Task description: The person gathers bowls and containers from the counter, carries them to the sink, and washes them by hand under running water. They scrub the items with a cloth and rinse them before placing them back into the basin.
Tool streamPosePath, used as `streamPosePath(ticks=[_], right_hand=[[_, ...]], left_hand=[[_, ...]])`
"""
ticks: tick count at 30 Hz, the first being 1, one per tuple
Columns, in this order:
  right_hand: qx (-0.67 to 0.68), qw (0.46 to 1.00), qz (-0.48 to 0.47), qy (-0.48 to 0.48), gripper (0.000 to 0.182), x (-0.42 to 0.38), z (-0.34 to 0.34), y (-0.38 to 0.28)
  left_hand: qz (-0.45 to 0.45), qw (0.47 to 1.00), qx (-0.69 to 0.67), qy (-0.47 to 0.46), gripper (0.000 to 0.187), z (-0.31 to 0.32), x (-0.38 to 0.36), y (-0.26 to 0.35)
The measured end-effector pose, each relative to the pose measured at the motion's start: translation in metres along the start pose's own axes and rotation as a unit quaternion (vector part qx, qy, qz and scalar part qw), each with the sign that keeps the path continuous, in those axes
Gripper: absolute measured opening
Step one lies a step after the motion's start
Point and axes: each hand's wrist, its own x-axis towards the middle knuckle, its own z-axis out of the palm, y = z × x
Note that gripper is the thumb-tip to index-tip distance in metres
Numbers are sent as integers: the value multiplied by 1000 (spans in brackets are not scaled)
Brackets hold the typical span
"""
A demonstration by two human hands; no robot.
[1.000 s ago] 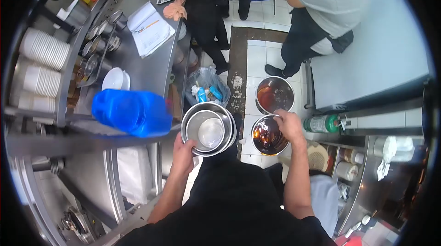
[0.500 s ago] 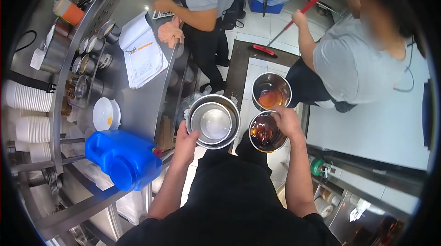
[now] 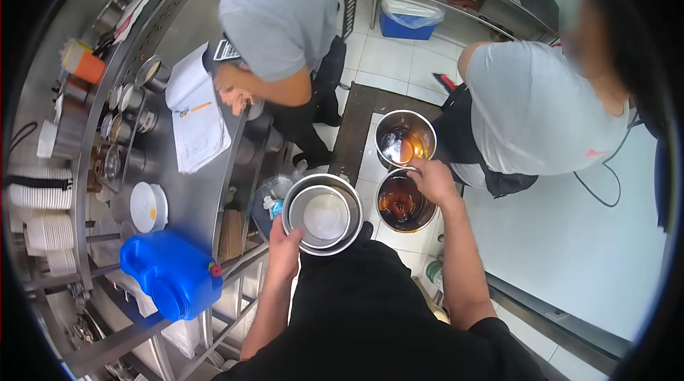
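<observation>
My left hand [image 3: 285,247] is closed on the rims of two nested steel pots, the smaller pot [image 3: 324,216] sitting inside the larger pot [image 3: 358,218]. Thin whitish residue shows at the bottom of the inner one. My right hand [image 3: 434,181] pinches two more steel pots together where their rims meet. Reddish-amber liquid lies in the farther pot [image 3: 390,124], while the nearer pot [image 3: 407,206] has a darker brown syrupy liquid at its bottom. All of them hang in front of my body above the floor.
On the left steel counter [image 3: 189,196] are a blue jug [image 3: 171,267], white bowls [image 3: 148,208] and an open notebook [image 3: 196,128]. One person [image 3: 285,18] leans over the counter; another person [image 3: 527,107] stands at right beside a white surface [image 3: 556,238]. A blue bin [image 3: 407,25] stands ahead.
My view has shifted, and both hands keep hold of their pots. The person at left has bent over the counter. At right, the other person has turned, with the red broom now mostly hidden.
</observation>
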Motion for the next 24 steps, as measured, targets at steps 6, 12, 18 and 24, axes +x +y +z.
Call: streamPosePath(ticks=[6,12,18,24], right_hand=[[18,1000,17,4,19,42,-24,42],[65,996,54,33,18,90,-49,96],[58,986,134,80,20,123,-93,149],[111,971,177,115,21,160,-125,204]], left_hand=[[-24,999,22,-25,44,52,40,5],[-48,997,29,-58,39,120,109,20],[-46,995,30,-85,36,194,184,32],[-68,996,-1,-63,40,265,250,52]])
